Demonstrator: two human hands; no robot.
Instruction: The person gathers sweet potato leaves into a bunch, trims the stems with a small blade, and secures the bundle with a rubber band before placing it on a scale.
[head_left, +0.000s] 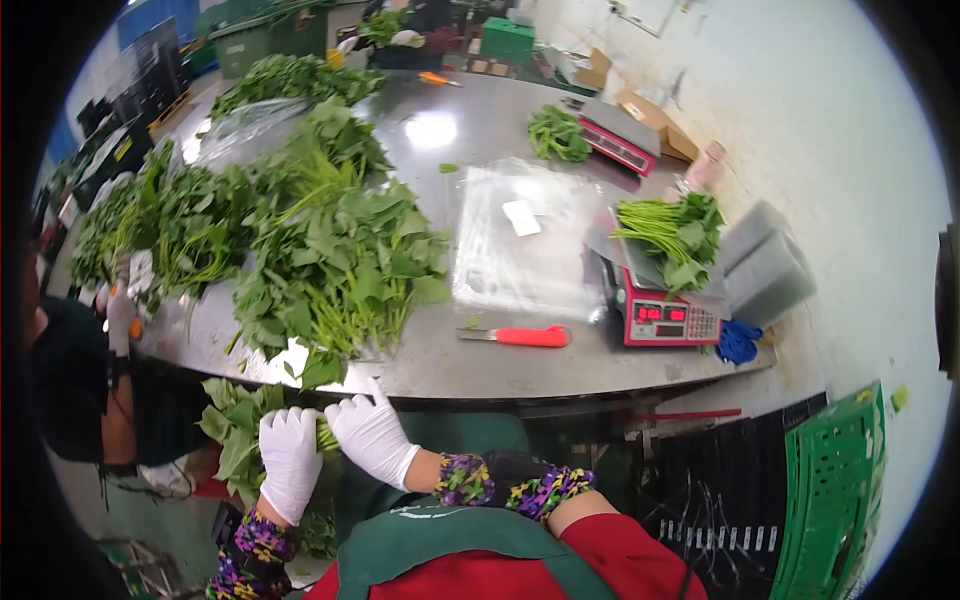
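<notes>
Just off the table's near edge, my white-gloved left hand [288, 462] is closed around a bunch of leafy greens [240, 425], whose leaves fan out to the left. Beside it, my gloved right hand [368, 432] closes on the stem end of the same bunch, its index finger sticking up. A short length of green stems shows between the two hands. Directly beyond them lies a large heap of leafy greens [335, 260] on the metal table [420, 365]. A knife with a red handle [525, 337] rests right of the heap.
Clear plastic bags [530, 265] lie mid-table. A red digital scale [668, 325] at the right bears a bunch of greens [680, 232]; a second scale [620, 140] stands farther back. A co-worker's gloved hand [121, 315] is at the left. A green crate [830, 490] stands lower right.
</notes>
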